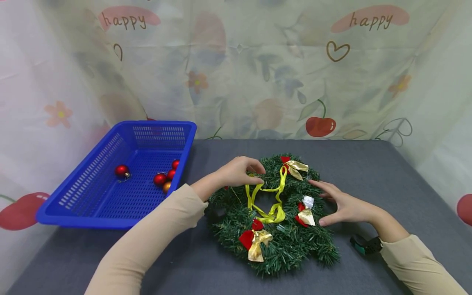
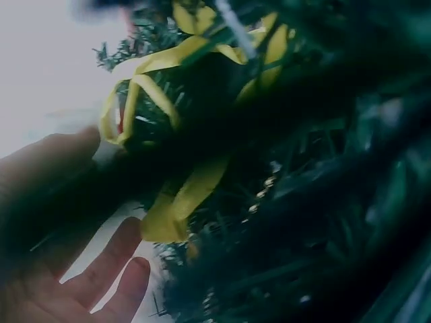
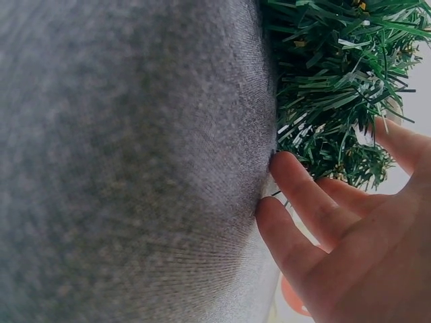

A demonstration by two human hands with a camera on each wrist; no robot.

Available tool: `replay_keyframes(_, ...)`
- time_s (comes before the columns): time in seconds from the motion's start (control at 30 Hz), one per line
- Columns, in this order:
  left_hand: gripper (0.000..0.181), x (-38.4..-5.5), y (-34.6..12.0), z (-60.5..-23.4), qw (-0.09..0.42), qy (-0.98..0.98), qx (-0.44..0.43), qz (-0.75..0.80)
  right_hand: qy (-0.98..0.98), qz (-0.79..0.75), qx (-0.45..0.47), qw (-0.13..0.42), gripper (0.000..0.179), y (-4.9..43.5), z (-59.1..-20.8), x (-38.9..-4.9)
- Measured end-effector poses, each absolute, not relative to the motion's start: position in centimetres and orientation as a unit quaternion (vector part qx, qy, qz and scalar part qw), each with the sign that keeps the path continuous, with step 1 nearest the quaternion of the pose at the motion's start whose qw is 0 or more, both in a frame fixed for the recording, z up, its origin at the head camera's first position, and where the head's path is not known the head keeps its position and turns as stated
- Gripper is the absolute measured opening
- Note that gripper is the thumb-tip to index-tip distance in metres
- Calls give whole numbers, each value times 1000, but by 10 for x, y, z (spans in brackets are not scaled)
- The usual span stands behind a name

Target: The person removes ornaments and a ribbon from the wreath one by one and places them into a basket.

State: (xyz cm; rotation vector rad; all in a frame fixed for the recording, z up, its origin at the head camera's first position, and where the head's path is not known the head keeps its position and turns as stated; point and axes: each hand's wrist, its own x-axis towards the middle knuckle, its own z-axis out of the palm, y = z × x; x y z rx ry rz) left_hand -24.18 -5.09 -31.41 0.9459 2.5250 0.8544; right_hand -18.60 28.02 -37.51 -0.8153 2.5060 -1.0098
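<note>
A green artificial wreath [image 1: 295, 250] lies on the table, trimmed with red and gold bows. A yellow ribbon [image 1: 278, 215] trails in loops around its centre hole. My left hand [image 1: 241, 171] is over the wreath's left side, with thumb and fingers bent and a gap between their tips. In the left wrist view, the fingertips come right up to the yellow ribbon [image 2: 195, 192], and a dark blurred sprig crosses in front. At the wreath's right edge, my right hand [image 1: 350, 207] has its fingers spread and loosely bent, the thumb near a gold bow [image 1: 307, 217].
Left of the wreath stands a blue plastic basket [image 1: 88, 221] with several shiny balls inside, among them a red ball [image 1: 122, 171] and an orange ball [image 1: 167, 187]. A dark wristband [image 1: 365, 245] hangs at my right wrist. A printed curtain [image 1: 236, 82] closes off the table's back.
</note>
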Motion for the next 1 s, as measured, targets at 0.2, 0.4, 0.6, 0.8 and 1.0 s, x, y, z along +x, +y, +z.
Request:
replay_keyframes(0.2, 35, -243, -46, -320, 156, 894, 323, 269, 878, -355, -278, 162, 97, 281, -375, -186)
replay_keyframes(0.4, 32, -245, -43, -325, 155, 902, 316, 250, 878, -354, -278, 162, 97, 281, -375, -186)
replay_keyframes(0.6, 29, -245, -41, -329, 151, 905, 318, 240, 877, -355, -280, 161, 97, 281, -376, -186)
replay_keyframes(0.8, 22, -246, -40, -331, 143, 909, 310, 239, 877, -355, -282, 160, 97, 282, -377, -187)
replay_keyframes(1.0, 14, -245, -41, -330, 158, 907, 292, 257, 875, -357, -285, 160, 97, 282, -377, -187)
